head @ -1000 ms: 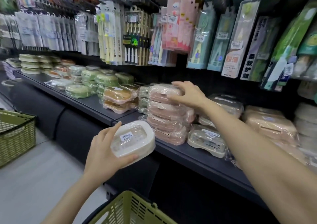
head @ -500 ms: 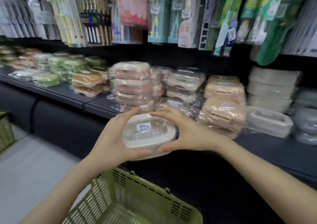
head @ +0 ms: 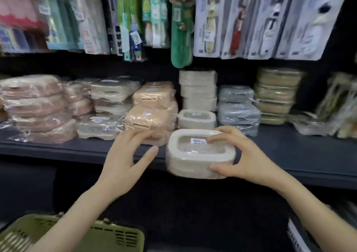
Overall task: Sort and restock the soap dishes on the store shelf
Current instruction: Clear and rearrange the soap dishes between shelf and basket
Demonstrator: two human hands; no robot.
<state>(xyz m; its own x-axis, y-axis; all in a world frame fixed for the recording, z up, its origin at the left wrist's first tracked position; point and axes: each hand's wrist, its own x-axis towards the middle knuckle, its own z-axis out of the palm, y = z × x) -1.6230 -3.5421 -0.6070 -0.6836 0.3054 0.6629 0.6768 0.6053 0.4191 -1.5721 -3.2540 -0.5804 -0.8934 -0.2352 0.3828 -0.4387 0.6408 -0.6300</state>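
My right hand grips a wrapped white soap dish with a small label, thumb at its front and fingers over its top, held at the front edge of the dark shelf. My left hand hovers just left of the dish with fingers spread and touches nothing. Directly behind the held dish sits one white soap dish, and a stack of white dishes stands behind that.
Left of the white stack are tan dishes, beige ones and pink ones. Grey dishes and olive ones stand to the right. Packaged goods hang above. A green basket sits below.
The view swung right along the shelf. My left hand let go of the white dish, which my right hand now holds alone and has carried right, to the shelf edge before the white stack.
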